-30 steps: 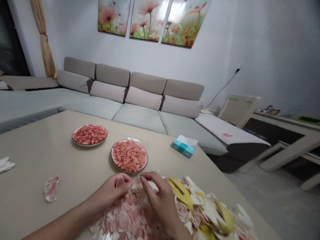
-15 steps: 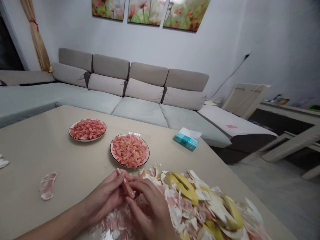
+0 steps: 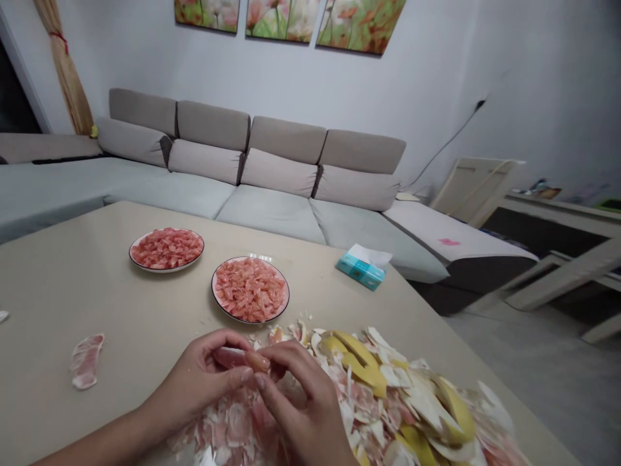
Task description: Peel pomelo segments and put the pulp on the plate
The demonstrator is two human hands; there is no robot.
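A reddish piece of pomelo flesh (image 3: 257, 361) is held between my two hands, just in front of the nearer plate. My left hand (image 3: 206, 369) curls round one end with thumb and fingers. My right hand (image 3: 308, 395) pinches the other end between thumb and fingertips. Under and beside the hands spreads a heap of pomelo peel (image 3: 359, 362), yellow rind mixed with white pith and pinkish membranes (image 3: 237, 421). A plate (image 3: 213, 301) heaped with pink pulp stands just beyond. To the left, one pomelo segment (image 3: 87, 362) with white skin lies alone on the table.
A second plate of pulp (image 3: 167, 249) sits farther back on the beige table (image 3: 145, 310). Near the table's right edge is a blue tissue pack (image 3: 361, 268). A long grey sofa (image 3: 272, 210) runs behind. At the far left edge lies a white scrap (image 3: 2, 316).
The pomelo piece was tilted steeply and now lies more level between the fingers. My left fingers have arched round it, and my right hand has shifted slightly. The view has moved a little.
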